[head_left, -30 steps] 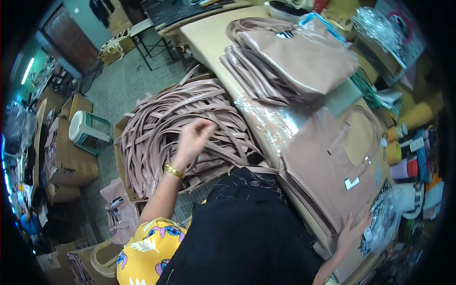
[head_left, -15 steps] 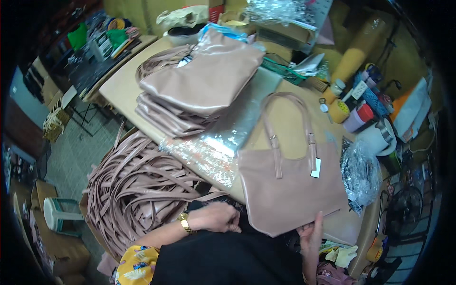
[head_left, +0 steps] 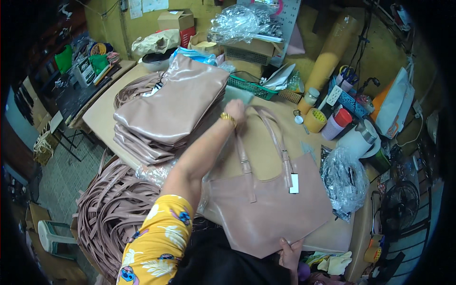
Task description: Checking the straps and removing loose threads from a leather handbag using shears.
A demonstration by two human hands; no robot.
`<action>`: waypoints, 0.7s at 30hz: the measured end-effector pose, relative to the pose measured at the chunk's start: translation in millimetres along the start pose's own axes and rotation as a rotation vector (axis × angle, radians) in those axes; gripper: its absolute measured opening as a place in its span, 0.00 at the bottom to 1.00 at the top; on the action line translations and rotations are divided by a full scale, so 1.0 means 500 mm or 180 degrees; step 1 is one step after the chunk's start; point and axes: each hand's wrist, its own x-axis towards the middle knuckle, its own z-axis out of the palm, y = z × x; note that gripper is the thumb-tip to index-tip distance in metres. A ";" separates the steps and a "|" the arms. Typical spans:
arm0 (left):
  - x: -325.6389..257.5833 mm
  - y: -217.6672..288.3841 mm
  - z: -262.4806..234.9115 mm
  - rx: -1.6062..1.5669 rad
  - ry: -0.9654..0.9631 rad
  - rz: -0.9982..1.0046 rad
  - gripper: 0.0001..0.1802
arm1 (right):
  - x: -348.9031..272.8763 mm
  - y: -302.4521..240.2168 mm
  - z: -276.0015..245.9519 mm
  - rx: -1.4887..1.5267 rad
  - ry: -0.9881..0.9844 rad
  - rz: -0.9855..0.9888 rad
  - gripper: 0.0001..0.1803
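We saw a dusty-pink tote bag [head_left: 273, 216] lying flat on the near side of the tan table [head_left: 289, 118], its bottom edge toward the person and its looped handles [head_left: 273, 130] stretched away from them. The right hand [head_left: 289, 255] had hold of the bag by its lower edge, the thumb on top and the fingers mostly hidden beneath. The left hand [head_left: 236, 112], with a gold bracelet [head_left: 228, 119] at its wrist, reached across to the far end of the handles, its fingers curled in — we could not tell whether they had closed on the strap or only rested against it. A white tag [head_left: 294, 183] hung beside the base of the right-hand handle strap, and another pink piece [head_left: 332, 237] showed from under the bag at its lower right. To the left of the reaching arm, a pile of similar bags [head_left: 171, 107] was stacked on the table; below it, beside the table, a tangle of pink straps [head_left: 114, 213] filled a box. Crumpled clear plastic [head_left: 346, 178] sat just right of the bag, and farther back we noticed a green basket [head_left: 251, 87], a glass jar [head_left: 311, 97] and a pink cup [head_left: 335, 126] with a red top — all near the wall side of the table.
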 end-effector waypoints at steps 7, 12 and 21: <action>-0.301 -0.039 -0.525 -0.3846 -0.0100 0.0427 0.28 | 0.072 -0.098 -0.038 -0.0639 -0.0537 -0.0541 0.37; -0.740 -0.229 -0.740 -0.3669 0.1107 -0.0535 0.16 | 0.047 -0.224 0.162 -0.2536 -0.1639 -0.0524 0.45; -1.633 -0.258 -1.015 -0.1418 0.4136 -0.2812 0.17 | -0.342 -0.006 0.725 -0.1300 -0.6052 -0.0238 0.36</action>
